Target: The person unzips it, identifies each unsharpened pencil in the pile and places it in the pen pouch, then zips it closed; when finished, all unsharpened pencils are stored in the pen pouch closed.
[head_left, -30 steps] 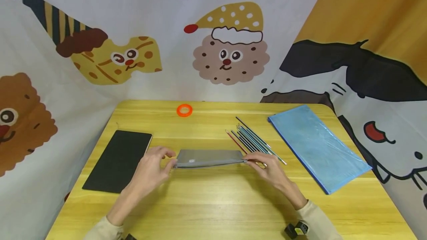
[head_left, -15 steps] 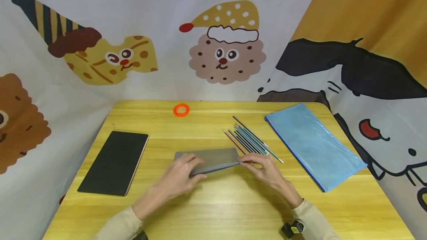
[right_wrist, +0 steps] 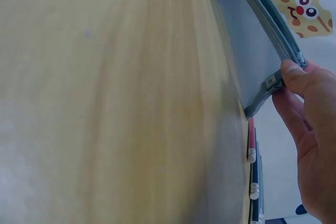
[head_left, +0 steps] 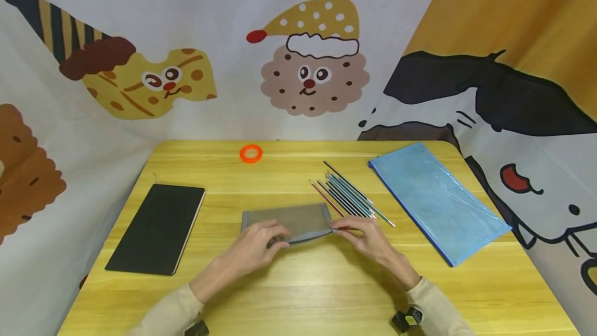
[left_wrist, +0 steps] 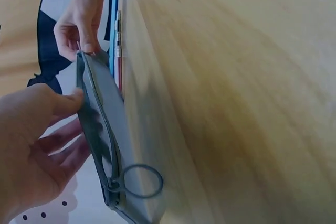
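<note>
A grey zip pouch (head_left: 289,219) is held just over the table's middle, its zipped edge toward me. My left hand (head_left: 258,240) pinches that edge near its middle, thumb on the near side and fingers behind. In the left wrist view the pouch mouth (left_wrist: 100,124) gapes, and a ring-shaped pull (left_wrist: 143,181) hangs at its near end. My right hand (head_left: 366,235) pinches the right corner beside the end of the zip (right_wrist: 299,59). What is inside the pouch cannot be seen.
Several pencils (head_left: 350,196) lie beyond my right hand, close to the pouch. A blue plastic folder (head_left: 440,206) is at the right, a black notebook (head_left: 156,229) at the left. An orange tape ring (head_left: 251,154) lies near the back edge of the wooden table (head_left: 298,294).
My left hand has moved from the pouch's left corner rightward to the middle of the zipped edge, and the mouth has parted there. My right hand keeps its grip at the right corner.
</note>
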Demonstrator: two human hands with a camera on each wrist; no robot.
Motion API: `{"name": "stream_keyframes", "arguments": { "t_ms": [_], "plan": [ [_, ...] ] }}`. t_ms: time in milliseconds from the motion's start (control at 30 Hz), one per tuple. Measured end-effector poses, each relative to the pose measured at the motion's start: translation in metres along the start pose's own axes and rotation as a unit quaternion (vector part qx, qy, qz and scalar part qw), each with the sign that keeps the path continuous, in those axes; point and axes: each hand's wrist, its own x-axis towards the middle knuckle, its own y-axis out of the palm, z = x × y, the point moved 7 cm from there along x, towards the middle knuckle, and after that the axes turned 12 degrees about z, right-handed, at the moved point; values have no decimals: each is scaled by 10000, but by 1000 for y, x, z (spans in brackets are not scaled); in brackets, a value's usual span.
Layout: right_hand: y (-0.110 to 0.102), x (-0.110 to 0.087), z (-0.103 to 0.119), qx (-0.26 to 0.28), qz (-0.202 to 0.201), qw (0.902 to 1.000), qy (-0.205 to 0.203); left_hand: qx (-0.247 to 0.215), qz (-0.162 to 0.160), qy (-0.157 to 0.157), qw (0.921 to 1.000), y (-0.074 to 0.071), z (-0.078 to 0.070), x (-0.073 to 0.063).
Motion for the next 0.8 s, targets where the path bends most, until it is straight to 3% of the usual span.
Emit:
{"name": "stream_keyframes", "arguments": {
  "t_ms": [233, 500, 633, 800],
  "plan": [
    [6, 4, -1, 12, 194, 9998, -13, -58, 262, 155, 9995, 2, 0, 4],
    [8, 9, -7, -416, 185, 9985, 307, -1197, 833, -55, 9893, 9, 1, 5],
    [7, 14, -7, -801, 98, 9958, 426, -1730, 824, -248, 9812, 13, 4, 4],
    [2, 22, -9, -1135, -132, 9910, 699, -2391, 528, -634, 9675, 17, 11, 3]
  ]
}}
